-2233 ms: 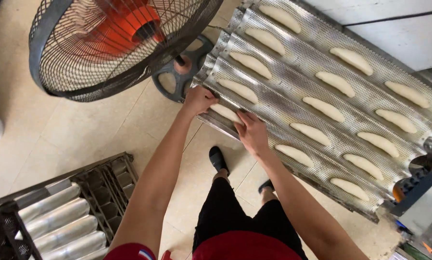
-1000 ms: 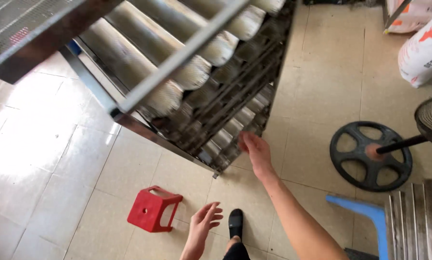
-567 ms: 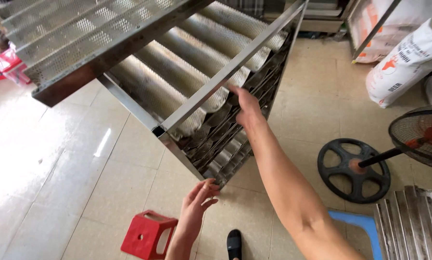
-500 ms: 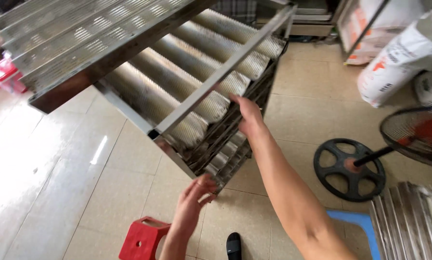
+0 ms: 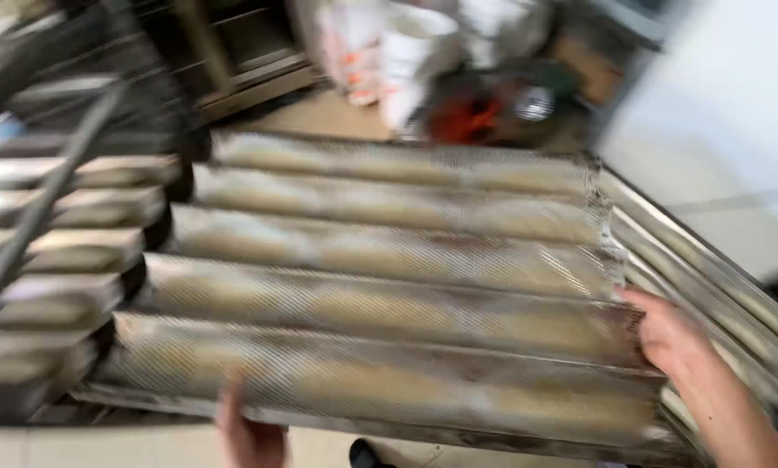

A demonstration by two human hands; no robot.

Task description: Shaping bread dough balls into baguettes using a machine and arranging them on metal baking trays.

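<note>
Both my hands carrying tray (image 5: 389,286) of dough, mid-move. Right hand (image 5: 671,334) gripping its right edge; left hand (image 5: 246,429) under near edge, grip probably closed, blurred. Next: keep tray level, line up with rack (image 5: 60,251) left of hands.

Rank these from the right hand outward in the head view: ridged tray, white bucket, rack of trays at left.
1. Ridged tray: the right hand grips its right edge.
2. White bucket: top centre, behind the tray.
3. Rack: far left.
</note>
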